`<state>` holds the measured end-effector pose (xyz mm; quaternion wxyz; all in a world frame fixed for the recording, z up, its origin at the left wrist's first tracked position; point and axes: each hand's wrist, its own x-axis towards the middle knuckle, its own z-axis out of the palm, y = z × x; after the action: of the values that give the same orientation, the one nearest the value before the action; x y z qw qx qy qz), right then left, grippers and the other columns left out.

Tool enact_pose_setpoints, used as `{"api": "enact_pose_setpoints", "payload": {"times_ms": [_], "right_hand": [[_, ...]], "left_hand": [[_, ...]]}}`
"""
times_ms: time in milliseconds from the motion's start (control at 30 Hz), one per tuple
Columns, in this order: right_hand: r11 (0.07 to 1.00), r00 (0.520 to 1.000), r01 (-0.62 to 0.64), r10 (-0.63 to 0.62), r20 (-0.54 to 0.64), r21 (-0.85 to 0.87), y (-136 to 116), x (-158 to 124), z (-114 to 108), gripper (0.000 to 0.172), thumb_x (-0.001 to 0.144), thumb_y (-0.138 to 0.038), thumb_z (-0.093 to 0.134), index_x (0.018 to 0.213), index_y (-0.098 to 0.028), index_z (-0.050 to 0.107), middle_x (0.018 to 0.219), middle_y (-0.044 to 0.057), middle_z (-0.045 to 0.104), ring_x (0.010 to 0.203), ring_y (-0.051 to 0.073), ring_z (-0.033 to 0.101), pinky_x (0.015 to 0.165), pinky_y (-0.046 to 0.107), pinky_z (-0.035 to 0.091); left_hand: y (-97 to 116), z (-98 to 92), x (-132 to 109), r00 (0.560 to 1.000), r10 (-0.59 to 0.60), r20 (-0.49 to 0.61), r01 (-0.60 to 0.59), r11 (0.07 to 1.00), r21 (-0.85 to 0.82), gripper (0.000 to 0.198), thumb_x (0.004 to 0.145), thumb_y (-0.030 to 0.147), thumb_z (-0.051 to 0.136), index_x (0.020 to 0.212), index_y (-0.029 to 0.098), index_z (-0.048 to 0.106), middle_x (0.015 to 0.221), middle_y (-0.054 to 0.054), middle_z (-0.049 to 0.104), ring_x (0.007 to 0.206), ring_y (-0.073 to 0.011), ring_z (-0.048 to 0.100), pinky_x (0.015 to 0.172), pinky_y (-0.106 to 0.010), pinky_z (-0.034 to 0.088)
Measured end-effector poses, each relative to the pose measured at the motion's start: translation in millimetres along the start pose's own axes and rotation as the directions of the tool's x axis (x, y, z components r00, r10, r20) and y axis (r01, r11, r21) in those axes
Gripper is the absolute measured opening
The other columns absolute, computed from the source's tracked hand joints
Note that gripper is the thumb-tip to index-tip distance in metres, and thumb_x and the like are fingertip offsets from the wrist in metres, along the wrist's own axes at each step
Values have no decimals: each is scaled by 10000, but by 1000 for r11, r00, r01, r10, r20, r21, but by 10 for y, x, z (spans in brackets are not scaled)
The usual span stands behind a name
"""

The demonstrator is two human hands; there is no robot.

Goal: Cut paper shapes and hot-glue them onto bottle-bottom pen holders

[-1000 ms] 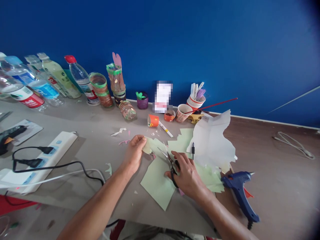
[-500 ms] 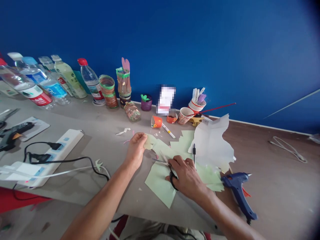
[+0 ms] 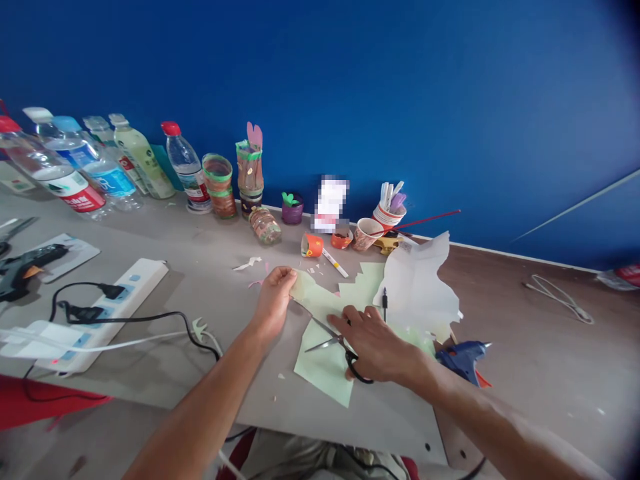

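Observation:
Between the thumb and fingers of my left hand (image 3: 276,297) is the end of a pale green paper strip (image 3: 316,297). My right hand (image 3: 375,347) grips the black handle of the scissors (image 3: 330,341), whose blades are spread and point left, just below the strip. Under the scissors, a larger pale green paper sheet (image 3: 320,370) lies on the table. More cut green paper (image 3: 367,280) rests behind my right hand, partly beneath a crumpled white sheet (image 3: 417,280). A black pen (image 3: 385,305) stands out beside that sheet.
A blue glue gun (image 3: 463,363) lies right of my right forearm. Paper cups (image 3: 369,235), an orange ring (image 3: 313,245) and a marker (image 3: 335,263) are behind the papers. Bottles (image 3: 185,167) line the back left. A power strip (image 3: 115,313) with cables sits left of my left arm.
The scissors have moved from the strip's edge down over the green sheet, their blades wider apart. My left hand keeps its hold on the strip. The camera view has shifted slightly.

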<state>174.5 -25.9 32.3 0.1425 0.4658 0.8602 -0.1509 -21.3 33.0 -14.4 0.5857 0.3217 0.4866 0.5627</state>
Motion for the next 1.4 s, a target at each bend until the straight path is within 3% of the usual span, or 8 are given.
{"api": "enact_pose_setpoints", "payload": {"times_ms": [233,367,500,600,700,967,1200,1400], "right_hand": [[994,994,99,-97,43,-36,97,39,-107,907,550,-152,718,1407,-178,422,1333,205,441,1106,361,495,933,437,327],[988,987,148,-150,58,34,124,10,-279,735,606,-195,705,1320,-188,532,1283,174,535,1100,351,521,900,410,373],[936,993,11,32,-117,353,81,29,-336,366,803,-218,554,1158,-202,639,1021,89,696,914,246,630,805,342,440],[737,950,-56,246,-191,674,-11,127,-258,330,830,-303,537,1125,-199,641,956,54,710,804,192,650,715,301,477],[553,921,-39,343,-184,832,-127,283,-165,300,795,-367,578,1022,-190,660,848,28,700,727,177,640,658,290,477],[441,829,11,498,-255,897,-231,603,-85,173,738,-309,552,611,-200,508,520,-50,520,500,114,477,508,238,358],[332,764,122,570,-301,936,0,650,-20,171,743,-346,527,697,-184,556,626,-19,543,602,136,526,580,256,419],[292,754,190,568,-330,937,64,625,-41,199,754,-385,566,748,-188,590,598,-41,496,550,121,478,545,251,411]], "left_hand": [[39,31,-13,1000,-11,4,11,1000,12,299,658,422,719,753,185,563,643,51,557,554,-95,502,524,-214,377],[39,35,-22,1000,-18,4,18,999,28,274,662,410,707,746,189,570,651,45,557,564,-98,499,529,-214,381],[29,46,-44,1000,-29,13,29,999,36,259,685,409,689,750,189,567,646,42,555,574,-103,506,538,-218,394],[34,61,-62,999,-32,15,31,999,26,254,704,406,679,759,191,556,647,48,552,576,-97,506,539,-214,393],[48,81,-83,998,-35,45,36,999,-30,265,714,412,685,765,189,549,653,48,549,580,-93,510,548,-215,403],[92,144,-158,975,-73,208,104,984,-144,271,701,372,724,756,179,541,640,38,548,578,-95,499,576,-230,400],[59,145,-187,958,-133,255,111,989,101,217,717,354,666,710,175,543,574,43,509,567,-101,451,595,-240,359],[44,152,-192,933,-134,335,72,979,191,194,730,345,635,705,174,547,572,46,495,556,-104,433,581,-246,333]]}}
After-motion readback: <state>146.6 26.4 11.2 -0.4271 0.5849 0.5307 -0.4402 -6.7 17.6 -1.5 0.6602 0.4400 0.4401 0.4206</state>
